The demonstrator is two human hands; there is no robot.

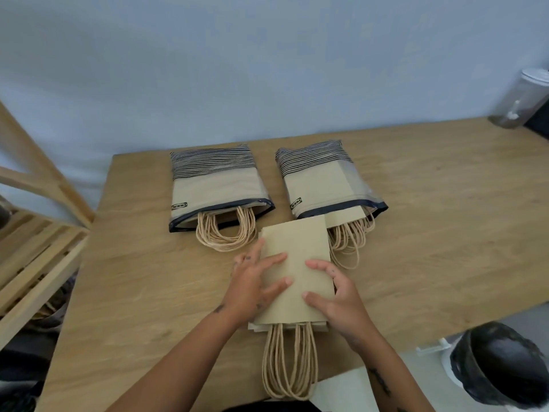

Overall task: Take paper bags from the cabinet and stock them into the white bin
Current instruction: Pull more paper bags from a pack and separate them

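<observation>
A flat stack of brown paper bags [297,257] lies on the wooden table [148,292], its twisted paper handles [289,364] hanging toward me over the near edge. My left hand [252,285] clasps the stack's left side, thumb and fingers on top. My right hand [337,295] clasps its right side in the same way. Behind the stack lie two clear plastic packs of more paper bags, the left pack [217,188] and the right pack [323,182], both with handles spilling out of their open ends.
A wooden shelf unit [35,233] stands at the left. A bin with a black liner [502,367] sits on the floor at the lower right. A clear container with a white lid [523,99] stands at the table's far right. A white sheet [344,388] shows near the bottom edge.
</observation>
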